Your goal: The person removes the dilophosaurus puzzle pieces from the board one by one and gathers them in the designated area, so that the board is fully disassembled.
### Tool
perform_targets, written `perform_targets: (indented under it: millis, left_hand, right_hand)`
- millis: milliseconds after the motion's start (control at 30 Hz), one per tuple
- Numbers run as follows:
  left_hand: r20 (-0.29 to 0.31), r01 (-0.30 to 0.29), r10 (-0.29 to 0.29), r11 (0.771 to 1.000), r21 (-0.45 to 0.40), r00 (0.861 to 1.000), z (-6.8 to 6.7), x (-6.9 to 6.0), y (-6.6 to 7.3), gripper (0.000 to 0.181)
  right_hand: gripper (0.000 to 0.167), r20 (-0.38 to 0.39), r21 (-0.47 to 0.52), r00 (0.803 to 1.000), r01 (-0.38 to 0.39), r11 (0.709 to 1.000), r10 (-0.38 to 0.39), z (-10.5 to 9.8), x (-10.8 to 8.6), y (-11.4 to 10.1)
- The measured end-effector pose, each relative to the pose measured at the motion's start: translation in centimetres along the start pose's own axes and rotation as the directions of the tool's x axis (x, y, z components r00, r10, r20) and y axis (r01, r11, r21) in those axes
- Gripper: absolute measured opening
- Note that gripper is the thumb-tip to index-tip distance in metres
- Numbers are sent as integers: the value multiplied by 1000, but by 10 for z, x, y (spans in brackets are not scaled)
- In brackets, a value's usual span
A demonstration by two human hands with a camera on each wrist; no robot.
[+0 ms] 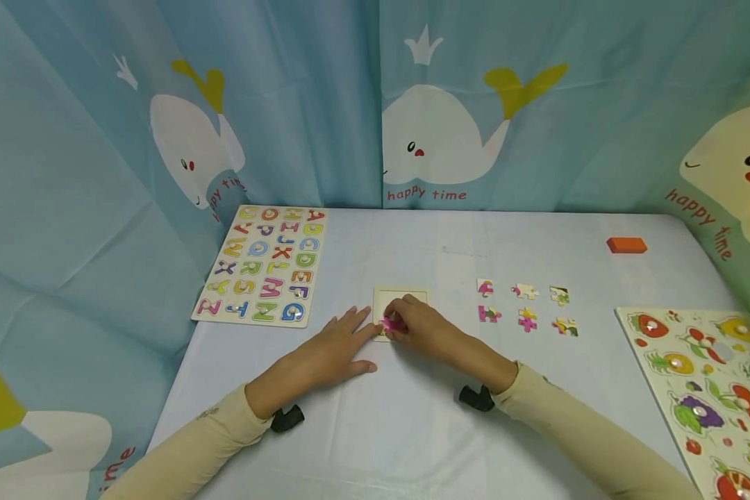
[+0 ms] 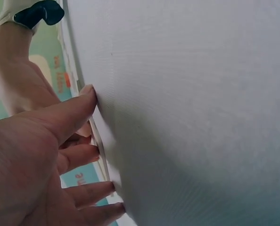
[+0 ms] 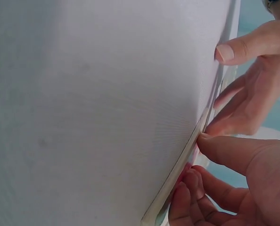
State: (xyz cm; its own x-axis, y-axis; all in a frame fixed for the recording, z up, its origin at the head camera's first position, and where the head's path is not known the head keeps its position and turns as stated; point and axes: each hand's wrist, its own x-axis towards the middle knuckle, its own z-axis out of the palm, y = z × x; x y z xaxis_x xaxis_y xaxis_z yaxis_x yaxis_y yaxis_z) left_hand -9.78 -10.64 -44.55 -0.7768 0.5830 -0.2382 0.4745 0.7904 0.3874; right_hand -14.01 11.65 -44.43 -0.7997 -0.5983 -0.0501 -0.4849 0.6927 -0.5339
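Near the middle of the white cloth-covered table (image 1: 425, 417), the head view showed a small square cream-coloured puzzle tray (image 1: 386, 294). Over its near left corner, the right hand (image 1: 426, 328) pinched a pink jigsaw piece (image 1: 394, 323) between thumb and fingers; whether the piece was seated was hidden. The left hand (image 1: 336, 351) lay palm down with its fingers spread, the index fingertip at the tray's left edge. Between the tray and the table's right edge, six loose multicoloured jigsaw pieces (image 1: 490, 314) lay in two rows of three. A cream alphabet board with coloured letters (image 1: 250, 321) occupied the far left corner, a cream fruit board (image 1: 659, 382) the right edge, and an orange rectangular block (image 1: 627, 245) sat near the far right corner. The left wrist view showed the left thumb apart from the fingers, close to the table surface. From the right wrist, the right thumb met the tray's edge, fingers curled beside something pink.
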Motion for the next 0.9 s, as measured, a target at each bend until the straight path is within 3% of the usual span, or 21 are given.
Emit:
perform_targets:
  millis: [333,900]
  left_hand:
    - [-1,17,-17,1000,3,1000,1,-9,2,70]
    - [-16,9,-9,1000,-7,1000,2,-10,1,68]
  right_hand:
    - [27,-5,13,1000,14,1000,-14,-1,-1,0]
    - [29,-83,39,995,58,998,-54,1,-3,0]
